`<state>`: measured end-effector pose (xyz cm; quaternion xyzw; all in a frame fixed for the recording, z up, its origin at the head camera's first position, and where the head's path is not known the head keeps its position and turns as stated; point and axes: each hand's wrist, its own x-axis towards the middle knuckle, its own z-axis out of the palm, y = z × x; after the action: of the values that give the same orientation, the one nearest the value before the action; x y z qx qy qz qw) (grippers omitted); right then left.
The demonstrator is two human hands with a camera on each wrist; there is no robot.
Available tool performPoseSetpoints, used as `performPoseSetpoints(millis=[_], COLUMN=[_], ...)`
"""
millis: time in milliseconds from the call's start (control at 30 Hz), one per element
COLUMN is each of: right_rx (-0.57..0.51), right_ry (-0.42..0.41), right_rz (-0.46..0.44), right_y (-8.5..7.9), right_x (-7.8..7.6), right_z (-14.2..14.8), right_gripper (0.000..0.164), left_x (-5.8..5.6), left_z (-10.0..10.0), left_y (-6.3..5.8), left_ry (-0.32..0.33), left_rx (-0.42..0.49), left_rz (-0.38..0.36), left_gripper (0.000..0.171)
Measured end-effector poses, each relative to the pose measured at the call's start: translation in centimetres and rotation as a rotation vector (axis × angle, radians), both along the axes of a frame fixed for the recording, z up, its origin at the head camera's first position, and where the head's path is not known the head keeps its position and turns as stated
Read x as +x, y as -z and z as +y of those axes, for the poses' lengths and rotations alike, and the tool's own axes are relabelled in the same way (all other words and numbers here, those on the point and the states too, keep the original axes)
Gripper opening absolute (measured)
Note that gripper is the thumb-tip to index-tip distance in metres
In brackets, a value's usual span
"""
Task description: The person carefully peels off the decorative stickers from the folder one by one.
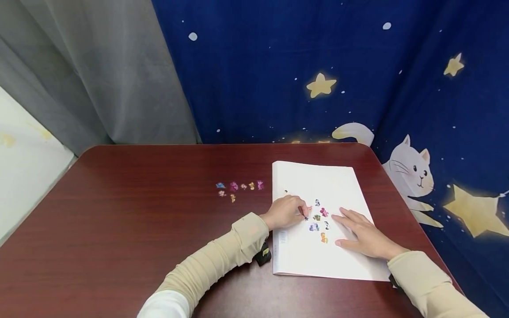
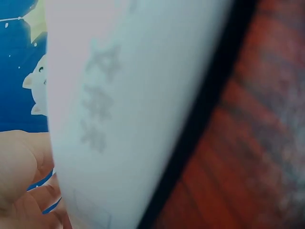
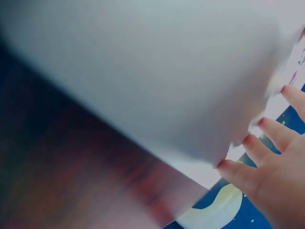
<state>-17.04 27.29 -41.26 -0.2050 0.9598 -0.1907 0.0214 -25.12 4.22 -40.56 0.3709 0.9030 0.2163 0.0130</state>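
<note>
A large white pad, thick like a book, lies on the right of the table. My left hand is over its left half, finger and thumb pinching a tiny dark bluish piece at the paper. Around the fingertips sit several small colourful pieces like stickers, among them a magenta flower-like one, a blue-violet one and an orange one. My right hand rests on the pad to their right, fingers spread and straight. In the right wrist view, the right fingers touch the white surface.
Left of the pad, more small pieces lie in a loose group on the dark red table, including a blue one and a purple one. Behind the table hang a grey curtain and a blue starry curtain.
</note>
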Motion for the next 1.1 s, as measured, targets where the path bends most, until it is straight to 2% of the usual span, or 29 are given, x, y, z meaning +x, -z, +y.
performPoseSetpoints(millis=[167,367,633,767,833,967,1100], right_rx=[-0.007,0.000,0.000,-0.002,-0.005,-0.012,-0.009], right_ry=[-0.004,0.007,0.009,0.018,0.025,0.030,0.031], right_rz=[0.009,-0.011,-0.001,-0.011,-0.022,-0.030,-0.025], right_y=[0.2,0.3,0.2,0.2,0.1,0.0,0.0], right_x=[0.0,0.0,-0.1,0.0,0.1,0.2,0.3], right_z=[0.1,0.1,0.1,0.1,0.1,0.0,0.0], right_gripper=[0.062,0.063,0.063,0.063,0.064,0.064,0.064], left_x=[0.2,0.3,0.4,0.5,0.5,0.3,-0.2], left_z=[0.2,0.3,0.1,0.0,-0.1,-0.7,-1.9], left_y=[0.0,0.0,-0.2,-0.1,-0.1,-0.5,-1.1], left_ry=[-0.019,-0.029,0.011,-0.002,-0.021,-0.063,-0.067], left_rx=[0.005,0.007,0.052,0.100,0.127,0.194,0.288], left_rz=[-0.036,-0.053,-0.036,-0.056,-0.092,-0.212,-0.298], left_gripper=[0.008,0.018,0.011,0.008,0.007,0.006,0.005])
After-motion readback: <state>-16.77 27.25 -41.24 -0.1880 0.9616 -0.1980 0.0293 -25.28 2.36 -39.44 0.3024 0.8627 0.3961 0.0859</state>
